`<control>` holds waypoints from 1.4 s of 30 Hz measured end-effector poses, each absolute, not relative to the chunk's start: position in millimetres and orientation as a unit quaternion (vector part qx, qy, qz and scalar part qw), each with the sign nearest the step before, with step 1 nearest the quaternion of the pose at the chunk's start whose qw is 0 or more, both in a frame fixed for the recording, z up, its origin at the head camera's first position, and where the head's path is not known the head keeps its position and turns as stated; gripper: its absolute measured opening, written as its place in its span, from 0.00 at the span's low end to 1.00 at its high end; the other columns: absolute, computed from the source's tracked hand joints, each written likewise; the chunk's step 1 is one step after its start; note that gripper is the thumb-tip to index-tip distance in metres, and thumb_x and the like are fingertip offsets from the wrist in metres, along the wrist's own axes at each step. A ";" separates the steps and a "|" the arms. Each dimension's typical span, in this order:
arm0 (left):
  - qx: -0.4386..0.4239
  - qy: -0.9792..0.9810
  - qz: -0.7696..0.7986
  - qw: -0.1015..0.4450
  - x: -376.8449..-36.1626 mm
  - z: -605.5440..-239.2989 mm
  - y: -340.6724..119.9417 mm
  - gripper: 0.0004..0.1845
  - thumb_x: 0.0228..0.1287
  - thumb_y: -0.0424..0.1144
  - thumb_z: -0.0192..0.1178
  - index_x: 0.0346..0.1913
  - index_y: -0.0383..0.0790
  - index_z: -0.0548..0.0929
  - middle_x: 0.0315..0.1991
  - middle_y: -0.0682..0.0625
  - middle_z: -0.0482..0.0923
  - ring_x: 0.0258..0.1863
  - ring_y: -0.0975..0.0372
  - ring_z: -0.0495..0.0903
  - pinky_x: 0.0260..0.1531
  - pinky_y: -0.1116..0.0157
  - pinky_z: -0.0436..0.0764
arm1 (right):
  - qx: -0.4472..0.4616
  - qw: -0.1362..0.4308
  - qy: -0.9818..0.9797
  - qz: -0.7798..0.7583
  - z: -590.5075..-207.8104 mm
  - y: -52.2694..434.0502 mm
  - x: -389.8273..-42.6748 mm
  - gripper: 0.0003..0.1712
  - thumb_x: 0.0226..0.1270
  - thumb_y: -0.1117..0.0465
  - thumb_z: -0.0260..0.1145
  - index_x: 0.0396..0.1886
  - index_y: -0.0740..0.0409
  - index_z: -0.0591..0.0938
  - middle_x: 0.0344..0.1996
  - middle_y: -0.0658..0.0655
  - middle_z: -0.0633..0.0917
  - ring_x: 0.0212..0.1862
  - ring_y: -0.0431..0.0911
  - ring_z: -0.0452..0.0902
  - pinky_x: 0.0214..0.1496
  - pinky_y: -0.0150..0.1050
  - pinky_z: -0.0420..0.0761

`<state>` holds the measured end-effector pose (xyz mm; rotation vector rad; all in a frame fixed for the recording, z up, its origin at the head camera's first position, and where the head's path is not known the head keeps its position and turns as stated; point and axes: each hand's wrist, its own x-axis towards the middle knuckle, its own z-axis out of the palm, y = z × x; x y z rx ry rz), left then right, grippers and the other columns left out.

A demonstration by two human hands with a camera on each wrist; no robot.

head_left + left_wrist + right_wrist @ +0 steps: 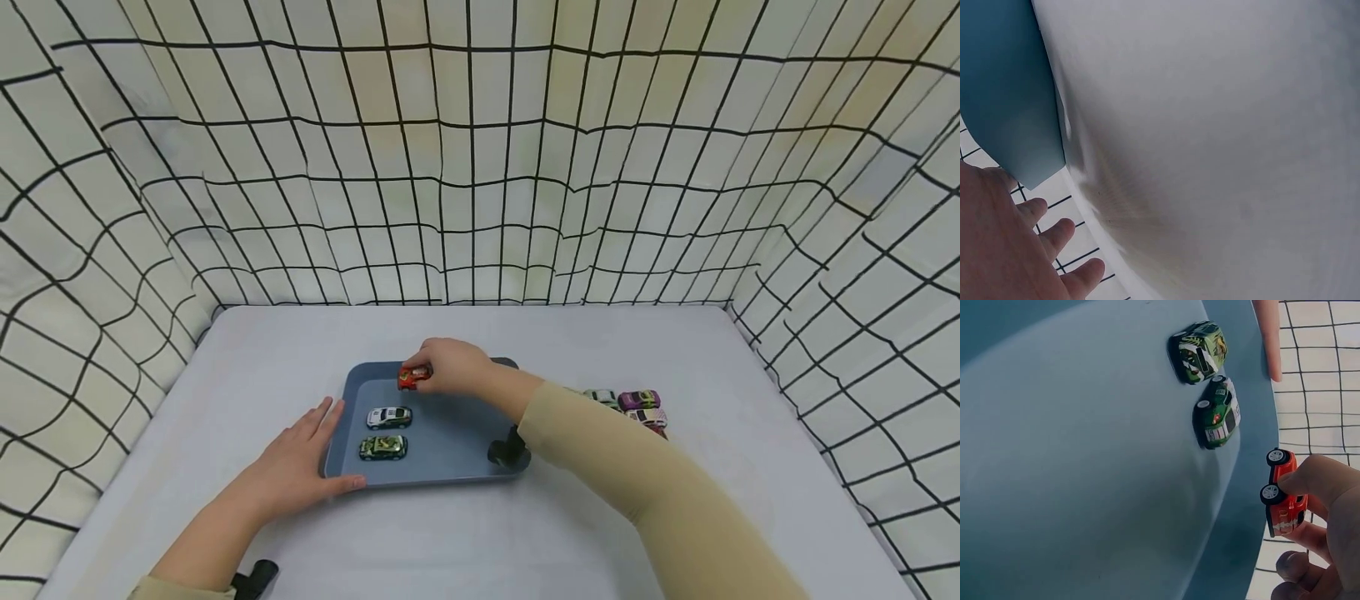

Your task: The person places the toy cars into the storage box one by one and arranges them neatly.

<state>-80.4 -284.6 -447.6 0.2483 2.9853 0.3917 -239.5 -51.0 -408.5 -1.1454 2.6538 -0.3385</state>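
Note:
My right hand (453, 367) pinches a red toy car (411, 377) between thumb and fingers over the back left part of a blue-grey tray (450, 433). In the right wrist view the red car is tilted, its black wheels facing the tray's middle. Two more toy cars sit in the tray's left part: a white-and-green one (389, 417) and, nearer me, a green patterned one (383, 447). My left hand (296, 462) lies with fingers spread around the tray's front left corner, thumb at the front edge. The left wrist view shows its fingertips beside the tray wall (1016, 112).
Right of the tray, partly behind my right sleeve, several toy cars stand grouped: a purple one (639, 400), a pale green one (602, 397) and a pinkish-white one (647, 417) among them. Black netting (472, 179) encloses the white table (465, 542) at the back and sides.

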 end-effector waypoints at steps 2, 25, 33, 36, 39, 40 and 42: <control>0.082 0.986 0.129 0.060 -80.0 -447.2 -284.5 0.66 0.47 0.77 0.62 0.77 0.31 0.53 0.75 0.30 0.51 0.71 0.33 0.56 0.62 0.32 0.61 | -0.396 0.122 0.904 -0.109 -410.5 -56.2 -239.3 0.24 0.67 0.53 0.67 0.63 0.41 0.81 0.45 0.46 0.82 0.38 0.37 0.74 0.37 0.30 0.74; 0.081 0.986 0.133 0.060 -79.9 -449.5 -285.8 0.67 0.47 0.78 0.60 0.77 0.31 0.52 0.76 0.31 0.50 0.72 0.35 0.54 0.65 0.35 0.60 | -0.381 0.125 0.915 -0.041 -429.8 -90.3 -230.6 0.20 0.71 0.48 0.65 0.61 0.36 0.82 0.53 0.40 0.84 0.48 0.36 0.79 0.44 0.32 0.79; 0.083 0.986 0.134 0.058 -79.1 -447.4 -284.7 0.66 0.48 0.77 0.61 0.77 0.31 0.52 0.76 0.30 0.50 0.72 0.35 0.54 0.64 0.34 0.61 | -0.389 0.104 0.916 -0.007 -431.4 -93.1 -228.1 0.21 0.71 0.45 0.64 0.62 0.34 0.81 0.53 0.41 0.83 0.51 0.36 0.79 0.47 0.33 0.80; 0.083 0.986 0.134 0.058 -78.0 -446.4 -284.2 0.66 0.48 0.77 0.62 0.77 0.31 0.52 0.76 0.30 0.50 0.72 0.35 0.55 0.63 0.34 0.61 | -0.393 0.096 0.915 -0.004 -432.2 -93.1 -228.0 0.21 0.71 0.44 0.64 0.62 0.34 0.81 0.51 0.42 0.83 0.49 0.36 0.79 0.45 0.33 0.81; 0.081 0.986 0.134 0.061 -77.6 -445.9 -283.9 0.66 0.48 0.77 0.62 0.77 0.31 0.52 0.76 0.30 0.50 0.72 0.35 0.55 0.63 0.33 0.60 | -0.394 0.094 0.914 -0.008 -431.5 -92.7 -228.9 0.21 0.70 0.44 0.64 0.62 0.34 0.81 0.50 0.42 0.83 0.48 0.36 0.79 0.44 0.33 0.80; 0.081 0.986 0.133 0.061 -77.7 -446.0 -283.8 0.66 0.47 0.77 0.62 0.77 0.31 0.52 0.76 0.30 0.50 0.72 0.35 0.55 0.63 0.33 0.60 | -0.393 0.095 0.915 -0.011 -430.6 -92.4 -229.3 0.22 0.70 0.44 0.64 0.62 0.34 0.81 0.50 0.42 0.83 0.48 0.36 0.79 0.44 0.33 0.80; 0.081 0.986 0.132 0.060 -77.9 -446.5 -283.8 0.66 0.47 0.77 0.62 0.77 0.31 0.52 0.76 0.30 0.50 0.72 0.35 0.55 0.63 0.33 0.60 | -0.391 0.099 0.915 -0.018 -428.9 -91.7 -230.3 0.22 0.70 0.44 0.65 0.63 0.35 0.81 0.51 0.43 0.83 0.49 0.36 0.79 0.44 0.33 0.80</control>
